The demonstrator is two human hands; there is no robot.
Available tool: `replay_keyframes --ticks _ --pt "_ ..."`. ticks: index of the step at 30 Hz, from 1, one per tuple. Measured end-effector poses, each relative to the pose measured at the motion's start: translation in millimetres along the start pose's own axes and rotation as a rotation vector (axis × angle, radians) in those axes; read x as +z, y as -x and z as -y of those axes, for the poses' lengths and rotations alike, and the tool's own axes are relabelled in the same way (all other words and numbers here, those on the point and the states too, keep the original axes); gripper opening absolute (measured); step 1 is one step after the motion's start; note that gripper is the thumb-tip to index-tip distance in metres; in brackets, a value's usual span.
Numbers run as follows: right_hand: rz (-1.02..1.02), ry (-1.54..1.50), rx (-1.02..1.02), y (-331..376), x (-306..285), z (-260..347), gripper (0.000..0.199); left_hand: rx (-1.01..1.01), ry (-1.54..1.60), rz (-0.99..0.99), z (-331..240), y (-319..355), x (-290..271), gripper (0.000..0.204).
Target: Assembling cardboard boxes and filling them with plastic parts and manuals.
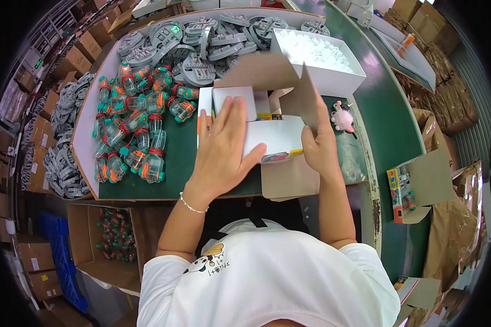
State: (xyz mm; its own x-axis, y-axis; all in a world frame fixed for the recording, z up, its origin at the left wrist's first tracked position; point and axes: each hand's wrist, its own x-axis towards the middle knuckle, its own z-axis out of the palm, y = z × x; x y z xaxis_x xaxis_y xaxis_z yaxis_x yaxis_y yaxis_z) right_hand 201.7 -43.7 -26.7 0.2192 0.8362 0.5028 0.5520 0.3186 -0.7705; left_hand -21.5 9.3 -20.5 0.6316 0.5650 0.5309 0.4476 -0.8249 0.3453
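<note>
Standing between the two hands on the green tabletop (181,171), an open carton (275,133) is showing white walls and raised brown flaps (256,73). At the carton's left side, the left hand (217,152) is resting on a small white box (249,102), its fingers stretching forward and its thumb spreading away from them. At the carton's right side, the right hand (320,151) is holding the edge, fingers lying along a flap; how firmly they are pinching, I cannot tell. Right of the carton, a pink toy (342,119) is lying. Left of it, clear bottles (130,133) are piling up; behind it, grey round devices (199,70) are heaping beside a white tray (338,82).
</note>
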Motion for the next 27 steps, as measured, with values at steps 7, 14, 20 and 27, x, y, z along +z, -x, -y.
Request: replay_keyframes --ticks 7,14,20,27 --pt "0.116 -0.596 0.330 -18 -8 -38 0.074 -0.195 0.248 0.041 32 -9 -3 0.075" --pt "0.453 -0.282 0.181 -79 -22 -52 0.076 -0.240 0.534 -0.042 55 -35 -33 0.103" --pt "0.664 -0.310 0.256 -88 -20 -56 0.065 0.051 0.449 0.149 97 -58 -36 0.100" --pt "0.585 0.013 -0.072 -92 -8 -29 0.022 0.099 0.295 0.387 94 -68 -44 0.086"
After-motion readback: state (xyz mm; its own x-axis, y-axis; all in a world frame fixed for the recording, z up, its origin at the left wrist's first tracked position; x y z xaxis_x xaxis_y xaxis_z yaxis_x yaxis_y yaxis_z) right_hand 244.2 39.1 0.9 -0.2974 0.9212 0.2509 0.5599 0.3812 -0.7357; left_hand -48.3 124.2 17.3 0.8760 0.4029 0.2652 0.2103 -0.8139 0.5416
